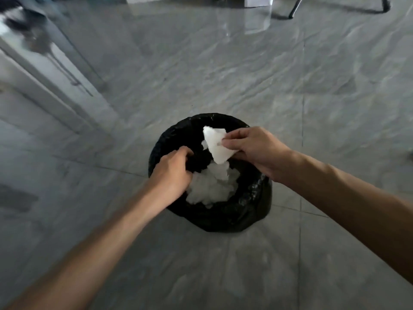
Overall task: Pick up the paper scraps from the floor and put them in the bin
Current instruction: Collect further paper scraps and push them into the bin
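A white paper scrap (pixel 215 145) is pinched at its edge by the right hand (pixel 252 148), over the bin (pixel 225 218) at its 1 o'clock side. It looks light, thin and floppy. The left hand (pixel 172 173) is curled inside the bin; what it holds cannot be told.

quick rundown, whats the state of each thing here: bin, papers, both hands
bin: upright on the floor, open, lined with a black bag, partly filled
paper pile: crumpled white scraps lying inside the bin
paper scrap: pinched in the right hand, held above the bin opening, not yet dropped
right hand: closed on the paper scrap
left hand: fingers curled, reaching into the bin at the pile; whether it grips anything is hidden
floor: glossy grey tiles, no scraps visible
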`<state>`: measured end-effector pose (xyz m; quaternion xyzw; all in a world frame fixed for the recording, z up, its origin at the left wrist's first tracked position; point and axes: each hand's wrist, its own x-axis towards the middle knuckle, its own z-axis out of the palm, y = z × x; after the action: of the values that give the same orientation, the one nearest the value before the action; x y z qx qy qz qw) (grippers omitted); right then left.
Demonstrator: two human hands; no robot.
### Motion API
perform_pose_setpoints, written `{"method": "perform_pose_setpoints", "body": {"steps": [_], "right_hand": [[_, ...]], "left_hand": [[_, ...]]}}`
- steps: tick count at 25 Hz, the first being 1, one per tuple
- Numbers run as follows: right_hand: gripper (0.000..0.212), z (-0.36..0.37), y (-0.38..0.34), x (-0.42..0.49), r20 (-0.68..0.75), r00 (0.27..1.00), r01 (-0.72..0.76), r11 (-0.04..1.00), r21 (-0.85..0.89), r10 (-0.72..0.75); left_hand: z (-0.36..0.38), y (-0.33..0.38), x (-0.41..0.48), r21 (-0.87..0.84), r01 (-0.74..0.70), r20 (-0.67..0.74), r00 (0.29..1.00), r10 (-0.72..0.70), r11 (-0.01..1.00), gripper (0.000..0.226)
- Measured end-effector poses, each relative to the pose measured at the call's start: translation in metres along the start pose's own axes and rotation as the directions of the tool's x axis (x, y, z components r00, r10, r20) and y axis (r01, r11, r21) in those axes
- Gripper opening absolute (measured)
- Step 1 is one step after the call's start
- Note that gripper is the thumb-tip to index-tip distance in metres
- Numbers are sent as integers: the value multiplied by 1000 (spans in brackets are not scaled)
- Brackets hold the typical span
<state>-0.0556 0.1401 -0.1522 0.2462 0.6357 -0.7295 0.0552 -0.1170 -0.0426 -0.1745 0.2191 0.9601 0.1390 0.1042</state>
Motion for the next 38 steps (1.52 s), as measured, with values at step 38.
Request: {"method": "perform_pose_setpoints", "body": {"steps": [38], "right_hand": [[27,-305,381,-418,-730,682,-367,838,-403,-52]], "left_hand": [[337,352,-233,-219,-958,656,-4,755,185,33]]}}
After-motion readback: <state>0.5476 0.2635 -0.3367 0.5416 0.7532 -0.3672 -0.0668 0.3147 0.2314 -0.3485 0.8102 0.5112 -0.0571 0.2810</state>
